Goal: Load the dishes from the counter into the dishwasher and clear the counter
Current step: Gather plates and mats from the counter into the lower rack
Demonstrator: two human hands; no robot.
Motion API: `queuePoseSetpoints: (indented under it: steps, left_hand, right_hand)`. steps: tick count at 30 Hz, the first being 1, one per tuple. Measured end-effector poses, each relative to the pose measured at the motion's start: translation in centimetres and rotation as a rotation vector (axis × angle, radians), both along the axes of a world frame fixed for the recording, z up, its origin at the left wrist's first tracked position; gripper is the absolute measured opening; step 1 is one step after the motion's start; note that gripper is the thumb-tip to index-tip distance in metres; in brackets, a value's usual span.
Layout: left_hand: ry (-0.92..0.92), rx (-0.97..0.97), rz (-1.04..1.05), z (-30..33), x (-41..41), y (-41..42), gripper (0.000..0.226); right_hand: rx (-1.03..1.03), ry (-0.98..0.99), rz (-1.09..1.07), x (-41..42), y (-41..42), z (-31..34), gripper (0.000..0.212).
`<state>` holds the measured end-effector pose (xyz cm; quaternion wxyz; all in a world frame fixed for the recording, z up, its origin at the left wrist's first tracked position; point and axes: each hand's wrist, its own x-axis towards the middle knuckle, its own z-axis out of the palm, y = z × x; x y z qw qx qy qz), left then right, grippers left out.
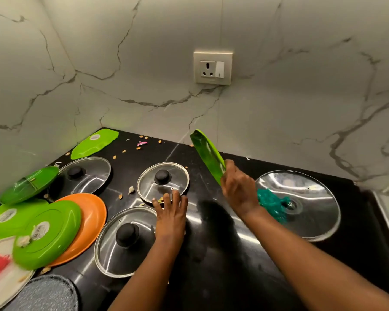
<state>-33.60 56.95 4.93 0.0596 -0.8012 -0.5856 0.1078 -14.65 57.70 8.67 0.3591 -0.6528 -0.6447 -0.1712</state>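
Black tabletop [211, 254], marble walls. My right hand [238, 189] grips green plate [208, 157] on edge, tilted toward 11 o'clock. Left hand [171, 212] flat, fingers straight, touching small glass lid [163, 181] rim, holding nothing.

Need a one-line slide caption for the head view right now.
Right hand lifts a green plate off the counter; left hand reaches the middle lid.

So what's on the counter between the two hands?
In the head view, only bare black counter lies between the left hand and the right hand.
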Motion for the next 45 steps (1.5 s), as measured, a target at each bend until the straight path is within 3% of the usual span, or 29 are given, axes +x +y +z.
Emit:
queuePoseSetpoints:
  steps: [3,11,17,22,27,30,32,35,38,40,45]
  left_hand:
    - [-0.106,0.179,-0.072,-1.6,0.1,-2.4,0.057]
    - [-0.328,0.339,-0.214,-4.3,-3.6,-10.5,0.067]
    - [-0.42,0.407,-0.261,-5.6,-6.9,-21.6,0.048]
    - [-0.415,0.255,-0.294,-8.5,-10.5,-34.2,0.047]
    - [-0.328,0.077,-0.345,-10.4,-12.4,-44.6,0.05]
    - [-0.295,0.01,-0.378,-10.5,-12.0,-49.6,0.044]
    - [-0.287,-0.033,-0.409,-10.7,-11.4,-53.2,0.043]
    - [-0.277,-0.08,-0.45,-11.1,-10.2,-57.6,0.045]
    - [-0.258,-0.138,-0.484,-11.8,-8.9,-60.9,0.049]
    - [-0.225,-0.154,-0.517,-12.1,-7.7,-62.9,0.048]
    - [-0.233,-0.233,-0.544,-12.8,-4.0,-67.2,0.041]
  right_hand:
    - [0.035,-0.026,0.013,-0.2,-3.8,-0.7,0.032]
    - [0.049,0.05,-0.057,-2.3,-15.2,-3.7,0.031]
    - [0.033,0.089,-0.092,-6.1,-28.2,-5.8,0.024]
    - [-0.019,0.097,-0.167,-10.6,-42.8,-9.0,0.029]
    - [-0.117,0.005,-0.317,-13.1,-56.3,-11.1,0.018]
    - [-0.206,0.039,-0.385,-13.6,-63.0,-12.3,0.039]
    - [-0.264,0.018,-0.446,-13.8,-67.7,-12.6,0.032]
    - [-0.383,0.007,-0.522,-13.6,-73.5,-12.9,0.021]
    - [-0.55,0.052,-0.58,-13.2,-78.7,-13.5,0.041]
    - [-0.634,0.103,-0.611,-12.6,-81.7,-13.9,0.043]
    - [-0.768,0.215,-0.739,-9.7,-88.4,-15.1,0.026]
